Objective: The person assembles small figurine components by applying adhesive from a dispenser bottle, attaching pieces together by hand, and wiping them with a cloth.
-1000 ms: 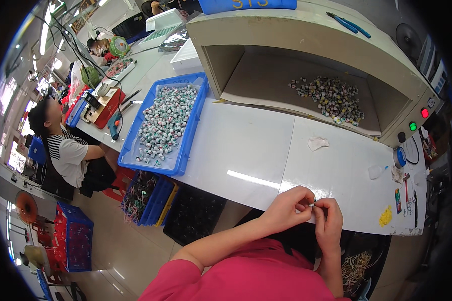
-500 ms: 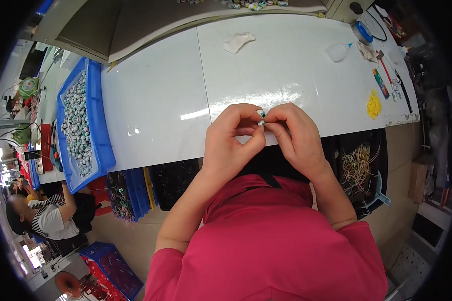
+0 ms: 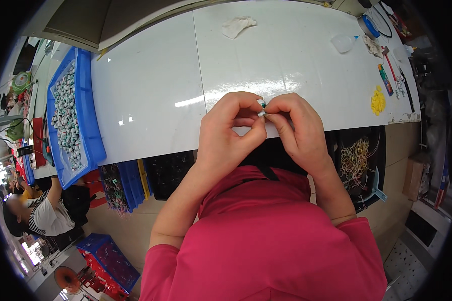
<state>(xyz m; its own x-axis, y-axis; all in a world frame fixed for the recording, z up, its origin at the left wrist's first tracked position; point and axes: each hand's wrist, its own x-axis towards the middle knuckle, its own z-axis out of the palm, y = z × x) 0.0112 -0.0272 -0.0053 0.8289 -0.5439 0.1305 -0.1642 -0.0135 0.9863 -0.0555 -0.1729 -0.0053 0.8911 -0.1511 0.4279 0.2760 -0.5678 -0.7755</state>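
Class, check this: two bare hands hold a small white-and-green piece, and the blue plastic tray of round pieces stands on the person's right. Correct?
Not quite: the head view shows the blue plastic tray on the person's left. The rest stands.

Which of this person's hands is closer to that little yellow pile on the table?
The right. The right hand is left of the yellow pile and slightly nearer the person's body; the left hand is farther left, on the right hand's far side from the pile.
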